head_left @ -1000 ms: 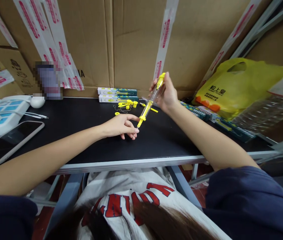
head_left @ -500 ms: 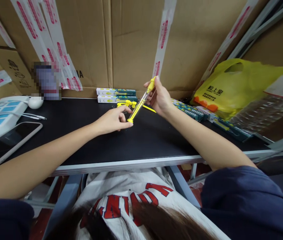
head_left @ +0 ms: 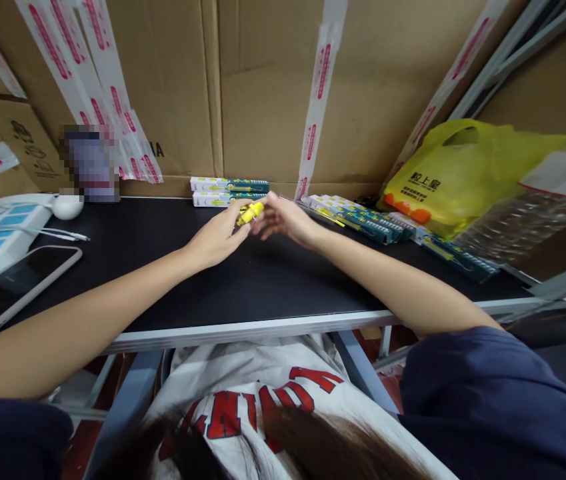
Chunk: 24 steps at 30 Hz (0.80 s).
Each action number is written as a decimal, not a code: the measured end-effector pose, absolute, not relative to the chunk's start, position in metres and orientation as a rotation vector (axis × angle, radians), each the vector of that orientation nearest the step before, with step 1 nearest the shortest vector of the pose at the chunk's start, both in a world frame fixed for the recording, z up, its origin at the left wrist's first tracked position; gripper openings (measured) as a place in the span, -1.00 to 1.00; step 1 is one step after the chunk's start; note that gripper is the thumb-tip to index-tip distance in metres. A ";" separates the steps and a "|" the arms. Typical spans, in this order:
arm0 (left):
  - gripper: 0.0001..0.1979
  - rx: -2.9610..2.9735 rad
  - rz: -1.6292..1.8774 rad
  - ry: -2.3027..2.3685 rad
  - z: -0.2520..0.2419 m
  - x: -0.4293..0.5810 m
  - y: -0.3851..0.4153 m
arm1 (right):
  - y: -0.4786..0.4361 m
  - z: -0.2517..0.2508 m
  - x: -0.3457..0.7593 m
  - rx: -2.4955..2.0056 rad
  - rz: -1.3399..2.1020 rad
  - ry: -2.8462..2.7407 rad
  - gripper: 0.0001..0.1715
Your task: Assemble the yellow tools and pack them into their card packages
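Flat black desktop [head_left: 263, 293] runs to ridged silver edge [head_left: 263, 329]. My left hand [head_left: 215, 239] grips a knobbly yellow piece [head_left: 251, 213]; right hand [head_left: 287, 221], can't tell.

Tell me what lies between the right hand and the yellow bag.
In the head view, a row of white-and-green boxes lies between the right hand and the yellow bag, with a slim yellow piece near the boxes' left end.

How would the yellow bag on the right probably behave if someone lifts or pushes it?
The yellow bag would probably feel floppy, because its thin plastic shows wrinkles and folds. Pushed, it would likely crumple or slump rather than roll, having no rigid, rounded shape. Its weight is hard to tell, as the contents are not clearly visible.
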<state>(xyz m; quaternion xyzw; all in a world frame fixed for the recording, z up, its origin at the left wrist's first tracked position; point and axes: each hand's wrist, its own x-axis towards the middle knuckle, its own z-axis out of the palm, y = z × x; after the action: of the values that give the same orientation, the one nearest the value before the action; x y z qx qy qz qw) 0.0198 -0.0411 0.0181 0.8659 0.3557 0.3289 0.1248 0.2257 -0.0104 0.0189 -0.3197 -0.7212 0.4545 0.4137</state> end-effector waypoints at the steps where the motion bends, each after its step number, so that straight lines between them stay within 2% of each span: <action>1: -0.49 2.538 0.950 1.077 0.018 0.019 -0.041 | -0.003 0.027 0.239 -0.917 0.985 -1.861 -0.45; 5: -0.49 2.607 0.871 1.171 0.018 0.017 -0.040 | 0.029 0.050 0.312 -1.555 0.015 -1.940 -0.73; 7: -0.50 2.633 0.807 1.201 0.018 0.016 -0.039 | 0.042 0.051 0.345 -1.921 -0.285 -1.923 -0.81; 12: -0.66 2.660 0.727 1.261 0.017 0.016 -0.040 | 0.061 0.037 0.384 -2.350 -0.335 -2.006 -0.65; 16: -0.66 2.689 0.693 1.206 0.017 0.015 -0.039 | 0.069 0.036 0.390 -2.427 -0.216 -2.019 -0.55; 21: -0.64 2.718 0.627 1.244 0.017 0.013 -0.038 | 0.065 0.044 0.394 -2.379 -0.197 -2.047 -0.64; 24: -0.63 2.707 0.729 1.340 0.019 0.013 -0.038 | 0.053 0.057 0.382 -2.264 -0.306 -1.998 -0.67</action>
<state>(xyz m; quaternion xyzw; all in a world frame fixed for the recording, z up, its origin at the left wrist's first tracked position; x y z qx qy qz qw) 0.0126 -0.0384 0.0190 0.8711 0.4312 0.2346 0.0172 0.3823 0.0529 0.0573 -0.7449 -0.6573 -0.1007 0.0532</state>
